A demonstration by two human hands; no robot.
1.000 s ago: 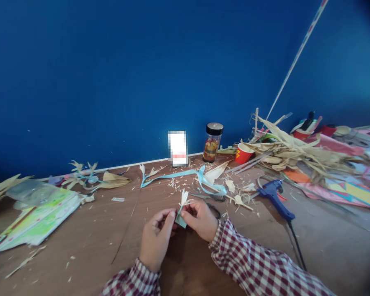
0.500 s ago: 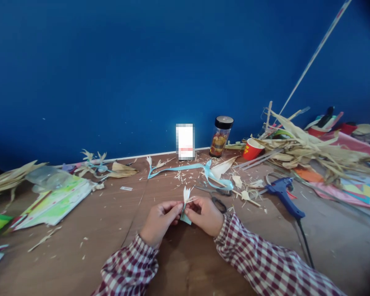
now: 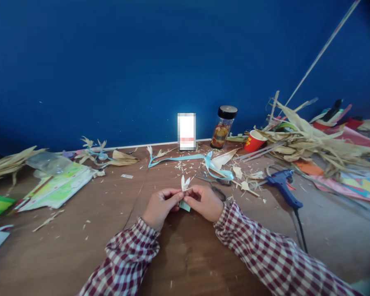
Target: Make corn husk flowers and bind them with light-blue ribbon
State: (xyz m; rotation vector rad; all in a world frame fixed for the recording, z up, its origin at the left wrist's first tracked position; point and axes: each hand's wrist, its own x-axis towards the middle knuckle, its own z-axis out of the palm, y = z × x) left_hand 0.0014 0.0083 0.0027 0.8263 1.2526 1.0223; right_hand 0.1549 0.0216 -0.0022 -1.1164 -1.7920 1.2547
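Observation:
Between my two hands is a small corn-husk flower (image 3: 185, 182) with pale pointed petals upright. A short light-blue ribbon (image 3: 185, 205) hangs below it, partly hidden by my fingers. My left hand (image 3: 162, 205) pinches the flower's base from the left. My right hand (image 3: 205, 202) pinches it from the right, fingertips almost meeting those of the left. A thin pale strand sticks out near the right fingertips. Beyond my hands, a longer light-blue ribbon (image 3: 185, 158) lies across the table with husk petals at its left end. Dark-handled scissors (image 3: 218, 192) lie just past my right hand.
A blue glue gun (image 3: 285, 187) with a black cord lies at the right. Behind it are a red paper cup (image 3: 254, 142), a lidded jar (image 3: 223, 127) and a heap of dried husks (image 3: 302, 144). Painted paper (image 3: 58, 185) lies left. Husk scraps litter the brown table (image 3: 111, 230).
The view has tilted down slightly, and things sit a little differently in frame. My fingers are now higher on the flower's base, with less stem showing and its petals spread more.

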